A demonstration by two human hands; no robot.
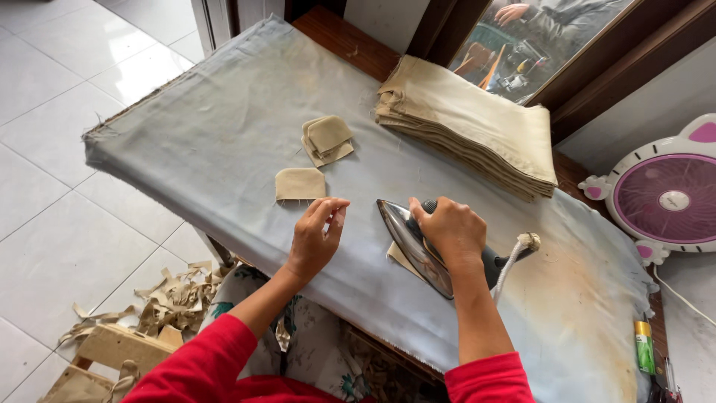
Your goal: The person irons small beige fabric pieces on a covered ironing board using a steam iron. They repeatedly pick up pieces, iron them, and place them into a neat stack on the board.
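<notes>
Evidently partway through: a small stack of pressed tan pieces (327,139) sits mid-board, one single tan piece (300,183) lies apart just below it, and a tall pile of folded tan fabric (470,119) rests at the far edge of the cloth-covered ironing board (209,119). Judged from this, a few small pieces are done; how many remain cannot be told. Right hand (447,231) clenched around the handle of the iron (418,246), which is tipped on its edge, soleplate facing left; a tan corner (399,257) shows beneath it. Left hand (317,239) holds nothing, fingers (332,213) loosely curled, tips just beside the single piece's lower right corner, not clearly touching. Iron lies right of that piece, near it. Fabric scraps (171,295) litter the floor below.
</notes>
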